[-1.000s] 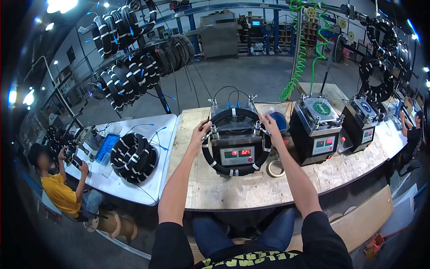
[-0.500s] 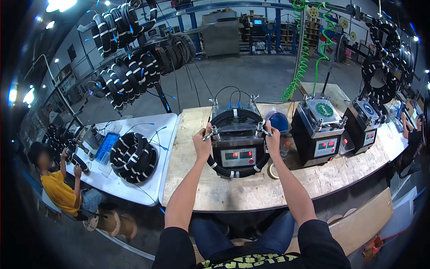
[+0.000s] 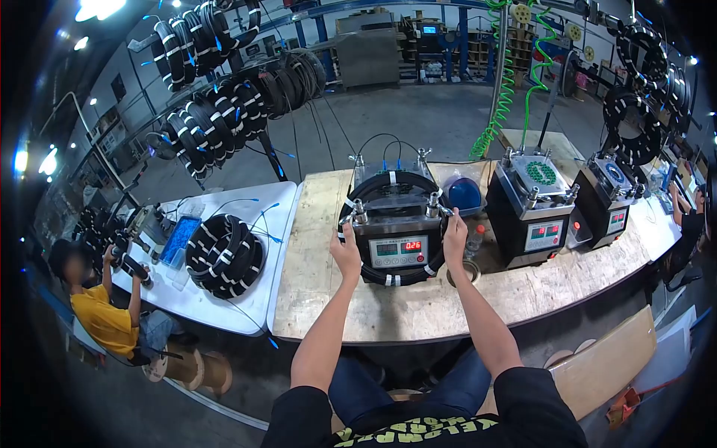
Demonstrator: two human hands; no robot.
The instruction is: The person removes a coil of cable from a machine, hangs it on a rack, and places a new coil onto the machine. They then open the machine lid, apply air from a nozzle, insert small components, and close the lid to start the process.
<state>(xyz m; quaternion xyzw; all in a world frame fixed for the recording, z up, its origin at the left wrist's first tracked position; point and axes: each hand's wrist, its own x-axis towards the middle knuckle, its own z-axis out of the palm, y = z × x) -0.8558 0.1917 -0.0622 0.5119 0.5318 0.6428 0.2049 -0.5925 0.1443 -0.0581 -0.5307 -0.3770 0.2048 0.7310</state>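
A fibre-polishing type machine with a red-digit display stands in front of me on the wooden bench. A thick black cable coil, bound with white ties, hangs around its front. My left hand is closed at the left metal clamp lever, beside the coil. At the right clamp lever, my right hand is closed too, its thumb up. The fingers of both hands are partly hidden. Two thin cables with blue connectors stand at the machine's top.
Two similar machines stand to the right. A blue bowl, clear bottle and tape roll lie between. Left, a white table bears more coils; a person in a yellow shirt sits there.
The front display went from 1.9 and 5 to 0.26. Both levers have turned slightly, their outer ends higher against the machine. My view has shifted a little.
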